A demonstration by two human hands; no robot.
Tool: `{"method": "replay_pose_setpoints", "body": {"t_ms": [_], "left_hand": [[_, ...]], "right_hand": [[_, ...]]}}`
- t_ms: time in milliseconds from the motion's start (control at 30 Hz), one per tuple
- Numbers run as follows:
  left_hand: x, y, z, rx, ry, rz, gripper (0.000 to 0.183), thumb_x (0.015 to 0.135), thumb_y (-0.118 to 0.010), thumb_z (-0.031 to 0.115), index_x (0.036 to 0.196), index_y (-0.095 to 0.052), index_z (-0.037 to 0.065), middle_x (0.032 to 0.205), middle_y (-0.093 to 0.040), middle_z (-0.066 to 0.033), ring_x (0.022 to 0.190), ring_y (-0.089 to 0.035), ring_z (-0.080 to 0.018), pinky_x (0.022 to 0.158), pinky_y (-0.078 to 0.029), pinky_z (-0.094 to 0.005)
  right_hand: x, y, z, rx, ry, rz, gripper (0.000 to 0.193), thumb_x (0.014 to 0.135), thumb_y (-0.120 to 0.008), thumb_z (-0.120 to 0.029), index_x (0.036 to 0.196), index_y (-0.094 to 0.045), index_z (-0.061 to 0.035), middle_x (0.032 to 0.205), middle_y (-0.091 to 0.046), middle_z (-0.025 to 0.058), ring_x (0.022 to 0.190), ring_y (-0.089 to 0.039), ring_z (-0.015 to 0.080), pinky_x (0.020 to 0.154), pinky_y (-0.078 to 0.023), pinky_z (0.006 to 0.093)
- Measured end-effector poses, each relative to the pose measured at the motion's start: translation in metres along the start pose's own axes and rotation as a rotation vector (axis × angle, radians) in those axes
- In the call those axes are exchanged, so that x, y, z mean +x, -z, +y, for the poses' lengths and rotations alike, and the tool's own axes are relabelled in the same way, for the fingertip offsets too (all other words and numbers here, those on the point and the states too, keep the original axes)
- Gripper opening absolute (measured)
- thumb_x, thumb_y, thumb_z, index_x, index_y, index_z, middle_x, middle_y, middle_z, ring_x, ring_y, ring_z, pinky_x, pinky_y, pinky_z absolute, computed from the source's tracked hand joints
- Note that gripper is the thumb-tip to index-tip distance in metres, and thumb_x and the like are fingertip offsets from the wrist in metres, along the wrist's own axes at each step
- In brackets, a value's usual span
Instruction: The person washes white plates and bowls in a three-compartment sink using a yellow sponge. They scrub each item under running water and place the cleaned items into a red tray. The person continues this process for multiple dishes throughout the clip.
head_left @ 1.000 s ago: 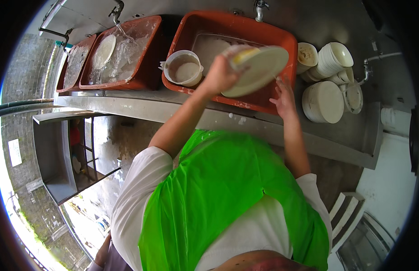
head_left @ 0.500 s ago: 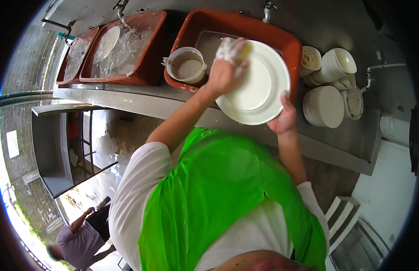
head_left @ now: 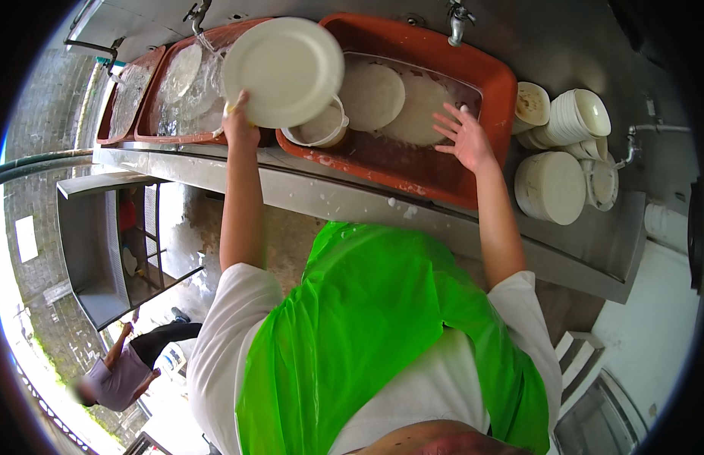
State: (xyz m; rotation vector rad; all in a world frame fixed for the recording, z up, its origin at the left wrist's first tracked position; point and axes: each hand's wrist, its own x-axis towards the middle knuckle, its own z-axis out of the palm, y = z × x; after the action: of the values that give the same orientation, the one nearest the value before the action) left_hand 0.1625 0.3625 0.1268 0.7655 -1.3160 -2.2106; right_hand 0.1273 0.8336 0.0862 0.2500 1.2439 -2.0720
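Head camera view has the person's left hand (head_left: 242, 127) up beside the left end of the large orange basin (head_left: 420, 38), its forearm reaching straight forward, gripping the lower rim of a pale plate (head_left: 284, 72) above that end. The right hand (head_left: 467, 142) hovers over the basin's right part, holding nothing, fingers spread and pointing leftward. The plate hides part of the white tub (head_left: 318, 132) inside the basin's left end, and some left fingertips. A yellow patch (head_left: 251, 123) against the left hand may be a sponge; too little shows.
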Motion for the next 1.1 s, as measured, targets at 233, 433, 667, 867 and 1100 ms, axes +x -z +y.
{"method": "replay_pose_setpoints", "body": {"t_ms": [233, 433, 667, 867, 1100], "left_hand": [[-0.024, 0.006, 0.010, 0.248, 0.205, -0.340, 0.037, 0.095, -0.056, 0.025, 0.124, -0.051, 0.002, 0.112, -0.062, -0.0140, 0.095, -0.066, -0.0255, 0.074, -0.056, -0.0326], [-0.068, 0.014, 0.040, 0.607, 0.089, -0.303, 0.039, 0.096, -0.055, 0.022, 0.128, -0.050, 0.000, 0.109, -0.064, -0.0127, 0.089, -0.069, -0.0247, 0.070, -0.055, -0.0301], [-0.088, 0.058, 0.035, 0.442, 0.148, 0.044, 0.039, 0.096, -0.055, 0.024, 0.127, -0.051, 0.001, 0.117, -0.063, -0.0142, 0.092, -0.068, -0.0258, 0.070, -0.056, -0.0304], [-0.099, 0.021, 0.010, 0.295, 0.157, -0.047, 0.039, 0.095, -0.056, 0.022, 0.127, -0.050, 0.001, 0.118, -0.062, -0.0159, 0.092, -0.068, -0.0265, 0.069, -0.058, -0.0316], [-0.116, -0.061, -0.008, 0.163, 0.145, -0.358, 0.036, 0.093, -0.055, 0.017, 0.124, -0.051, -0.002, 0.108, -0.063, -0.0137, 0.086, -0.069, -0.0260, 0.066, -0.055, -0.0293]], "right_hand": [[0.122, 0.093, 0.092, -0.510, -0.207, 0.670, 0.078, 0.084, -0.068, -0.032, 0.145, -0.031, -0.0020, 0.148, -0.034, 0.0188, 0.134, -0.036, 0.0354, 0.105, -0.031, 0.0525], [0.183, 0.146, 0.139, -0.266, -0.082, 0.828, 0.066, 0.082, -0.064, -0.025, 0.139, -0.040, -0.0019, 0.137, -0.046, 0.0168, 0.125, -0.045, 0.0294, 0.100, -0.038, 0.0418], [0.138, 0.105, 0.086, 0.053, -0.068, 0.607, 0.052, 0.078, -0.063, -0.019, 0.125, -0.051, 0.0015, 0.118, -0.059, 0.0137, 0.107, -0.058, 0.0265, 0.090, -0.048, 0.0414], [0.110, 0.053, 0.039, 0.119, -0.244, 0.022, 0.044, 0.084, -0.062, -0.014, 0.124, -0.050, 0.0013, 0.116, -0.060, 0.0126, 0.089, -0.065, 0.0212, 0.078, -0.058, 0.0355], [0.106, 0.018, 0.031, -0.226, -0.283, 0.063, 0.042, 0.085, -0.068, -0.007, 0.113, -0.037, -0.0010, 0.113, -0.059, 0.0173, 0.087, -0.067, 0.0255, 0.074, -0.058, 0.0349]]}}
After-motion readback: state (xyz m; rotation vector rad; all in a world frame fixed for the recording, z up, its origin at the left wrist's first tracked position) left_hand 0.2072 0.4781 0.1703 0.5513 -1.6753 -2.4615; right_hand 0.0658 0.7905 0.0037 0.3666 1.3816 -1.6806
